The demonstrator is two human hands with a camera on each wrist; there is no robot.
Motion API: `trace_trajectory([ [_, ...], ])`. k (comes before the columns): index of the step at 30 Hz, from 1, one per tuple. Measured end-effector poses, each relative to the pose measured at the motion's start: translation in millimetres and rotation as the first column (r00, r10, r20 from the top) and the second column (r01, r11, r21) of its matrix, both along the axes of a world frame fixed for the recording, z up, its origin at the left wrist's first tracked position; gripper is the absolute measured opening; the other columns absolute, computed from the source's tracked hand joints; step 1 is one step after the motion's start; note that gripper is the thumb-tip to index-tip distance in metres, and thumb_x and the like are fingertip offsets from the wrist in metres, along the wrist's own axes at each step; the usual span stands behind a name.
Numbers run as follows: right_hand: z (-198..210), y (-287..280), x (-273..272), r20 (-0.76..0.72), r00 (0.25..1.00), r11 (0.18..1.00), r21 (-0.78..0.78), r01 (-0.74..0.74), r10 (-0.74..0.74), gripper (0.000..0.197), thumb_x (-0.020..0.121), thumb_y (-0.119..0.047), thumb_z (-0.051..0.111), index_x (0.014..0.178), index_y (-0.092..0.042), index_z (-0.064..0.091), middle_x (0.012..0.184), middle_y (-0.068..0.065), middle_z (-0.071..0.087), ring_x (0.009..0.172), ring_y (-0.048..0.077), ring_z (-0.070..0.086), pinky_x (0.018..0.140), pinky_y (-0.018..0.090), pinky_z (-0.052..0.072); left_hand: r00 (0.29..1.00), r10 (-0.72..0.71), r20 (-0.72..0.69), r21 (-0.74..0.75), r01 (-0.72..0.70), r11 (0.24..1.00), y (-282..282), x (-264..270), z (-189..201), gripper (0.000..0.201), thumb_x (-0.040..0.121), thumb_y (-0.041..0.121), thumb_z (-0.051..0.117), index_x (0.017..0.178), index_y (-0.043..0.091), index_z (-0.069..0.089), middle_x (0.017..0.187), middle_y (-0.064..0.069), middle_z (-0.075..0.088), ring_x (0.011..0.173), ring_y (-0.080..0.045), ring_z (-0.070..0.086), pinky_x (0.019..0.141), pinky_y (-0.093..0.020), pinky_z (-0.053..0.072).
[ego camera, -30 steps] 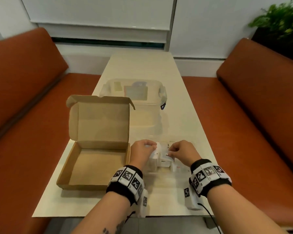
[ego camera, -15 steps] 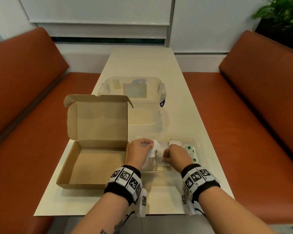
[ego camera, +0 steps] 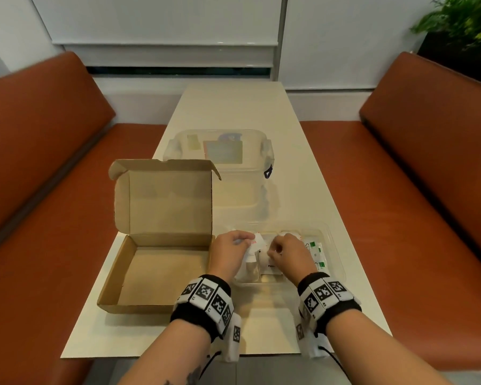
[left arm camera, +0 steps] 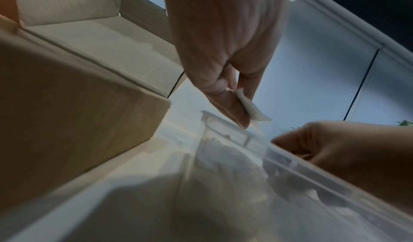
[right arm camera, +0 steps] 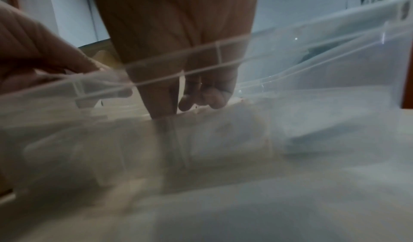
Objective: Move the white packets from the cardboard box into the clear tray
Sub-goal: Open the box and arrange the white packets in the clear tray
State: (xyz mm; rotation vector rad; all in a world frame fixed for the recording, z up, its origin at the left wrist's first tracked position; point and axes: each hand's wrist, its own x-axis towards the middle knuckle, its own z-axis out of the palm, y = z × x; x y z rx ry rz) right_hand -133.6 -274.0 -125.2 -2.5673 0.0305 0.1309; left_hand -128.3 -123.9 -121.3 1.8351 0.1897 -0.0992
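The open cardboard box (ego camera: 161,273) sits at the left of the table with nothing showing inside. Right beside it lies the clear tray (ego camera: 332,247), with both hands over its left end. My left hand (ego camera: 247,241) pinches a white packet (ego camera: 256,244) between thumb and finger; the left wrist view shows that pinch (left arm camera: 243,108) on the packet (left arm camera: 252,110) above the tray rim (left arm camera: 290,163). My right hand (ego camera: 271,252) has curled fingers at the same packets; through the tray wall, its thumb (right arm camera: 161,108) points down onto blurred white packets (right arm camera: 223,127).
More packets with green marks (ego camera: 315,251) lie in the tray's right part. A clear lidded container (ego camera: 220,151) stands behind the box. Orange benches (ego camera: 400,218) flank the narrow table, whose near edge (ego camera: 178,355) runs just under my wrists.
My right hand has slid left toward the left hand, uncovering the green-marked packets. Both hands have sunk lower into the tray's left end with the white packets.
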Motion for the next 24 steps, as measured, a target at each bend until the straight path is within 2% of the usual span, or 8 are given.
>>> trace_trajectory([
  [4, 17.3, 0.3, 3.1, -0.078, 0.982, 0.896, 0.402, 0.188, -0.171, 0.034, 0.095, -0.033, 0.050, 0.081, -0.007, 0.067, 0.076, 0.001, 0.068, 0.061, 0.012, 0.056, 0.061, 0.022, 0.043, 0.999, -0.034, 0.013, -0.012, 0.034, 0.999, -7.2, -0.4, 5.7, 0.026, 0.093, 0.005, 0.051, 0.095, 0.018, 0.073, 0.098, 0.006, 0.068, 0.089, -0.004, 0.059, 0.072, -0.008, 0.042],
  [7, 24.1, -6.7, 3.5, -0.115, 0.977, 0.837, 0.504, 0.212, -0.178, 0.014, 0.087, -0.022, 0.065, 0.082, -0.009, 0.064, 0.071, 0.000, 0.067, 0.054, 0.008, 0.052, 0.047, 0.012, 0.040, 0.996, -0.082, 0.029, 0.024, 0.081, 0.996, -14.7, -1.1, 9.0, 0.027, 0.095, 0.007, 0.048, 0.107, 0.017, 0.071, 0.104, 0.007, 0.065, 0.098, -0.006, 0.055, 0.072, -0.003, 0.040],
  [11, 28.7, -24.5, 4.4, -0.102, 0.961, 0.775, 0.573, 0.267, -0.256, 0.002, 0.084, -0.010, 0.066, 0.084, -0.010, 0.065, 0.077, 0.009, 0.069, 0.061, 0.013, 0.057, 0.054, 0.019, 0.045, 0.995, -0.102, -0.013, -0.047, 0.102, 0.994, -26.3, -0.5, 10.3, 0.030, 0.094, 0.007, 0.052, 0.118, 0.016, 0.066, 0.119, -0.002, 0.064, 0.112, -0.018, 0.057, 0.099, -0.033, 0.046],
  [13, 32.5, -35.7, 4.3, -0.081, 0.954, 0.749, 0.601, 0.278, -0.289, 0.004, 0.086, -0.007, 0.063, 0.087, -0.009, 0.067, 0.078, 0.008, 0.068, 0.065, 0.015, 0.059, 0.057, 0.020, 0.048, 0.995, -0.102, -0.017, -0.056, 0.101, 0.993, -30.8, 1.4, 7.1, 0.030, 0.093, 0.006, 0.053, 0.118, 0.016, 0.066, 0.120, -0.002, 0.063, 0.113, -0.016, 0.056, 0.101, -0.033, 0.045],
  [15, 36.4, -47.8, 3.9, -0.058, 0.955, 0.758, 0.595, 0.267, -0.291, 0.011, 0.087, -0.003, 0.060, 0.090, -0.009, 0.069, 0.077, 0.009, 0.067, 0.069, 0.019, 0.060, 0.064, 0.025, 0.053, 0.996, -0.089, -0.022, -0.061, 0.088, 0.994, -32.9, 3.9, 2.5, 0.030, 0.092, 0.005, 0.053, 0.116, 0.017, 0.066, 0.117, 0.001, 0.063, 0.106, -0.011, 0.055, 0.093, -0.023, 0.043],
  [17, 39.8, -58.3, 3.3, -0.030, 0.971, 0.835, 0.504, 0.220, -0.238, 0.019, 0.086, -0.001, 0.056, 0.094, -0.010, 0.072, 0.078, 0.011, 0.068, 0.067, 0.017, 0.060, 0.069, 0.024, 0.053, 0.997, -0.077, -0.030, -0.060, 0.075, 0.995, -34.4, 6.2, -1.0, 0.030, 0.092, 0.005, 0.053, 0.115, 0.019, 0.067, 0.112, 0.005, 0.062, 0.102, -0.007, 0.053, 0.088, -0.019, 0.039],
  [20, 42.1, -64.8, 1.5, -0.079, 0.994, 0.952, 0.290, 0.095, -0.075, 0.023, 0.086, 0.001, 0.057, 0.095, -0.014, 0.071, 0.078, 0.004, 0.067, 0.058, 0.007, 0.056, 0.059, 0.012, 0.046, 0.998, -0.065, -0.023, -0.029, 0.065, 0.997, -36.8, 9.1, -3.7, 0.031, 0.091, 0.004, 0.053, 0.115, 0.017, 0.067, 0.107, 0.007, 0.060, 0.102, -0.007, 0.052, 0.090, -0.019, 0.037],
  [24, 35.6, -60.7, -0.9, -0.150, 0.988, 0.989, 0.146, -0.024, 0.046, 0.016, 0.079, 0.001, 0.066, 0.088, -0.012, 0.065, 0.082, 0.008, 0.072, 0.067, 0.012, 0.062, 0.064, 0.019, 0.050, 0.997, -0.081, -0.009, 0.007, 0.081, 0.997, -39.6, 10.3, -4.7, 0.032, 0.091, 0.004, 0.052, 0.116, 0.018, 0.067, 0.109, 0.008, 0.060, 0.104, -0.006, 0.050, 0.092, -0.019, 0.035],
])
